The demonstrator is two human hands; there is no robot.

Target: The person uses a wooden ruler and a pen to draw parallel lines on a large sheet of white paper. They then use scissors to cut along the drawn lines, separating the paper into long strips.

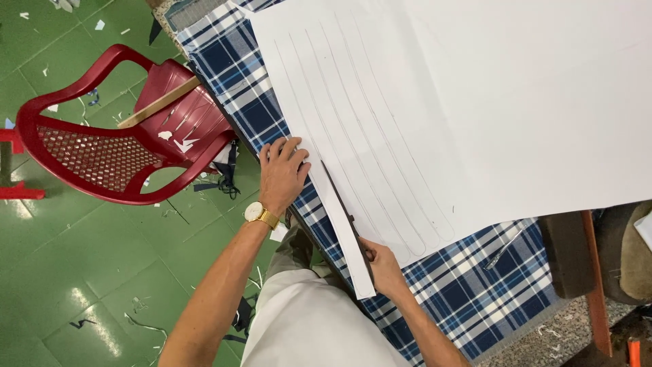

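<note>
My left hand [282, 175] lies flat, fingers spread, on the near edge of the large white paper sheet [475, 102] — pressing it down against the blue plaid cloth [258, 102] that covers the table. It grips nothing; the palm is open on the surface. A gold wristwatch [260, 214] sits on that wrist.

My right hand [382, 265] is closed around the handles of a pair of scissors [343, 204], whose dark blades run up along the sheet's left margin. The handles themselves are mostly hidden by the fingers and by paper.

A long narrow paper strip [346, 245] is partly separated from the sheet along the blades; its free end hangs over the table edge beside my right hand, just above my lap.

The sheet bears several long pencilled lines [380, 149], roughly parallel, curving together at their lower ends.

To the left, on the green tiled floor [81, 272], stands a red plastic chair [115, 136] with a wooden stick [159, 102] lying across its seat. Paper scraps are scattered on the floor. A small slim tool [502, 249] — kind not discernible — lies on the cloth at lower right.
</note>
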